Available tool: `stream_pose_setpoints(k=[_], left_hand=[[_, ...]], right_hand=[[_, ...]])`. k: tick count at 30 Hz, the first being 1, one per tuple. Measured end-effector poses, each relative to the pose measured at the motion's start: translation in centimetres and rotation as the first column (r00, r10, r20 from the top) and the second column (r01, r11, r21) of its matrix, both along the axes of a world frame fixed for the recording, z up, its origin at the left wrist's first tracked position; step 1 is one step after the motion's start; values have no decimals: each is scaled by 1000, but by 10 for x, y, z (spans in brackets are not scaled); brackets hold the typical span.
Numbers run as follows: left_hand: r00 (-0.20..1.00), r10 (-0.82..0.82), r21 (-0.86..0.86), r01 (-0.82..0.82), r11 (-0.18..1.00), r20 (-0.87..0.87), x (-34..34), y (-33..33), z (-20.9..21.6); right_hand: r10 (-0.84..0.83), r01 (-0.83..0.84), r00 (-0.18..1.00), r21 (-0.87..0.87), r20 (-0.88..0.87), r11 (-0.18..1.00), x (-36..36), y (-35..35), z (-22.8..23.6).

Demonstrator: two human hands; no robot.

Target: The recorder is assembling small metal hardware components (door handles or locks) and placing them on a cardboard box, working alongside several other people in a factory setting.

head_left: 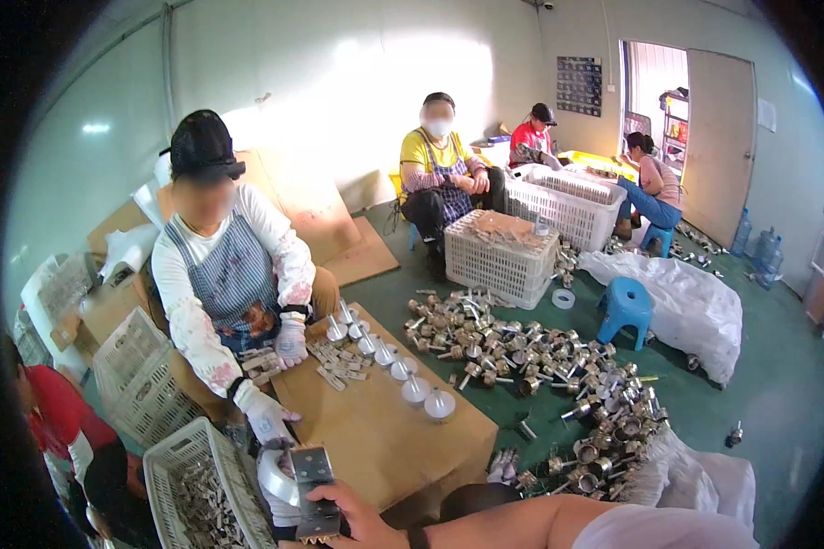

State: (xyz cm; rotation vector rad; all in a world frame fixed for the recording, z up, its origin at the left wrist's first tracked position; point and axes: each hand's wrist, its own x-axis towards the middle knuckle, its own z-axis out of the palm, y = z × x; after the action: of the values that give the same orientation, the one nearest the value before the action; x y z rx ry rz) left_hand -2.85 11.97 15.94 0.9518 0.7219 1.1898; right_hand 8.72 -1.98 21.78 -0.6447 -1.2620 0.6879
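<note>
My right hand (362, 520), bare with a dark band at its wrist, reaches in from the lower right. Its fingers and thumb close around a dark metal plate-like tool (313, 464) with saw-toothed ends. Against the tool's left side is a white ring-shaped piece (275, 478). A co-worker's gloved hand (270, 419) is just above the tool, and their other gloved hand (290, 344) is by a stack of small metal strips (262, 364). More strips (339, 360) and several white domed pieces with metal stems (439, 403) are on a cardboard-topped table (384, 453). No left hand of mine shows.
A white crate (160, 448) of metal parts stands left of the table. Metal cup-shaped parts with stems (522, 352) are heaped on the green floor. Beyond are a blue stool (625, 306), white plastic sheeting (696, 316), crates (499, 274) and several seated people.
</note>
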Motion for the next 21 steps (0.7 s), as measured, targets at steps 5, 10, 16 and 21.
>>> stream_pose_setpoints(k=[5,10,16,21], left_hand=[[918,-136,-167,210,963,373,12,11,-8],[802,-231,-158,372,915,550,7,7,-16],[967,-125,-262,182,948,220,-21,-55,-31],[995,-52,-279,75,958,86,-50,-106,-46]], right_hand=[[-73,68,988,39,133,997,0,1,1],[101,-98,977,-25,188,995,17,13,-9],[188,-227,919,76,347,971,13,8,-13],[218,-244,902,23,371,970,2,0,-20]])
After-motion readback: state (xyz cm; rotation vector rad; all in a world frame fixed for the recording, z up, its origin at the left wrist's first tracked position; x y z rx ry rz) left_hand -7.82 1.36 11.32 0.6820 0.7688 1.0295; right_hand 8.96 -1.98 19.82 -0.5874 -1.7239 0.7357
